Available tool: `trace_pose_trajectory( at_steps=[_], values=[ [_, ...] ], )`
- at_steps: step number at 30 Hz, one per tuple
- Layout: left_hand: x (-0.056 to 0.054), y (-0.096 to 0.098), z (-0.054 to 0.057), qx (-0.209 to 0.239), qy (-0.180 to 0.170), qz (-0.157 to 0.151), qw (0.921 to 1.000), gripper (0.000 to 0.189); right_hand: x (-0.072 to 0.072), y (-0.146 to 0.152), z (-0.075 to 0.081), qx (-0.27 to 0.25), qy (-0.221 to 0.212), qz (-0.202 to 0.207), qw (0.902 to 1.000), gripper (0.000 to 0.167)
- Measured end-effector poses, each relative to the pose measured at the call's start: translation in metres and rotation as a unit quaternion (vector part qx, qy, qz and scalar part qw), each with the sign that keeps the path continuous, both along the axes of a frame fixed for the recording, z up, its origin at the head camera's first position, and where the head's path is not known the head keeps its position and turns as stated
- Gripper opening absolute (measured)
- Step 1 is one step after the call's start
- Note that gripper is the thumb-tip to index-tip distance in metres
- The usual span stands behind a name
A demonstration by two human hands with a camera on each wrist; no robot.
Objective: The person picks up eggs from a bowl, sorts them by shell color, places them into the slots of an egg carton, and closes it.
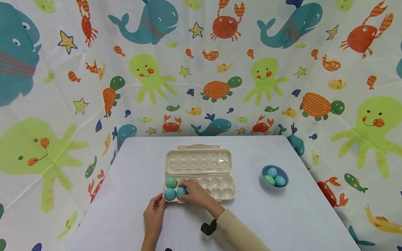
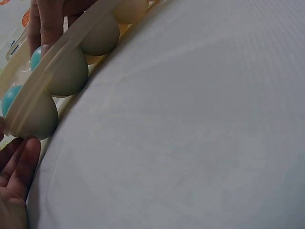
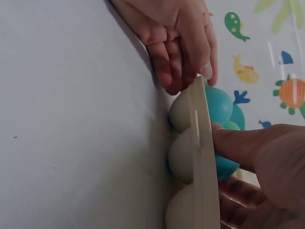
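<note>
White table (image 1: 251, 223), backed by a cloth (image 1: 298, 80) printed with sea animals. At left: a left hand (image 1: 154, 211), by whose thumb and fingers the near left corner of a cream egg carton (image 1: 226, 193) is pinched. Carton placed mid-table, lid (image 1: 198, 161) laid open behind the cups. First column: occupied by one green egg (image 1: 171, 182) at back, one blue egg (image 1: 170, 194) in front. Second column, front cup: another blue egg (image 1: 181, 192), gripped by the curled fingers of the right hand (image 1: 195, 192); whether fully seated cannot be told. At right, well apart: one blue bowl (image 1: 277, 188), in which two blue eggs (image 1: 280, 181) and one green egg (image 1: 269, 180) are held.
</note>
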State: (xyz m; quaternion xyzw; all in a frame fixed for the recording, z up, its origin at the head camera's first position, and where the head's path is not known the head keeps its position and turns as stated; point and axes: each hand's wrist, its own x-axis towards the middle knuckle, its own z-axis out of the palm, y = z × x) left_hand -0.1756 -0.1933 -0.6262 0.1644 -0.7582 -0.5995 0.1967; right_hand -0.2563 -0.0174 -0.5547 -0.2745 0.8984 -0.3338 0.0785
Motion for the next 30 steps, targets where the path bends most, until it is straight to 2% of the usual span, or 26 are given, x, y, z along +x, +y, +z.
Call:
trace_pose_trajectory(
  at_steps=[9, 20, 26, 30],
  values=[
    [0.002, 0.002, -0.004, 0.002, 0.009, 0.000, 1.0000, 0.031, 0.001, 0.005, -0.004, -0.003, -0.024, 0.004, 0.9997, 0.045],
    [0.001, 0.005, -0.005, -0.005, 0.011, 0.009, 0.9999, 0.029, 0.002, 0.008, -0.004, -0.001, 0.006, 0.015, 0.9999, 0.041],
    [-0.001, 0.003, -0.006, -0.007, 0.023, 0.009, 0.9997, 0.029, 0.002, 0.012, 0.003, -0.017, -0.009, 0.007, 0.9998, 0.046],
    [-0.001, 0.001, -0.004, -0.010, 0.021, 0.010, 0.9997, 0.029, 0.003, 0.019, 0.012, -0.032, -0.019, -0.014, 0.9992, 0.049]
  ],
)
